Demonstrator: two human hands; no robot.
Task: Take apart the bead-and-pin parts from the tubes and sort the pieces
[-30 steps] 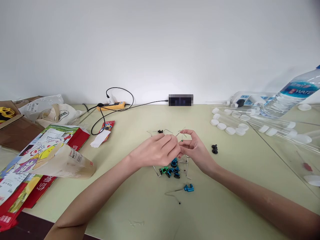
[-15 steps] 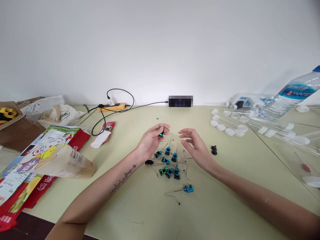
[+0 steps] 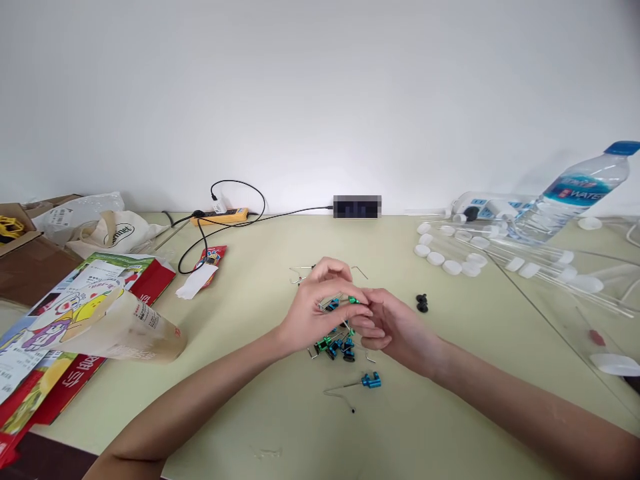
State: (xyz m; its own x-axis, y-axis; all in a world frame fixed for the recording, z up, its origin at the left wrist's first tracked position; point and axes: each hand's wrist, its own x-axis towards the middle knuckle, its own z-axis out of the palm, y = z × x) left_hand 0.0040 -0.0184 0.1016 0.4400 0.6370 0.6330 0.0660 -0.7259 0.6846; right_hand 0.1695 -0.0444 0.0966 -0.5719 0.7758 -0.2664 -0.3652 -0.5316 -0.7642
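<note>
A pile of small blue and green metal parts with thin wire pins (image 3: 336,347) lies on the pale green table (image 3: 280,400). My left hand (image 3: 320,308) is over the pile, fingers pinched on a small green-tipped part with a wire. My right hand (image 3: 387,327) meets it from the right, fingers curled and touching the same part. One blue part with a bent wire (image 3: 370,381) lies alone, nearer to me. Two small black pieces (image 3: 423,303) sit to the right of my hands.
Printed cartons and a plastic cup (image 3: 117,330) lie at the left, with bags behind. A yellow power strip (image 3: 220,215) with black cables sits by the wall. Clear tubes with white caps (image 3: 465,257) and a water bottle (image 3: 575,190) are at the right.
My hands, apart half a second ago with the left one raised holding a part, have come together low over the pile. The camera has shifted slightly.
</note>
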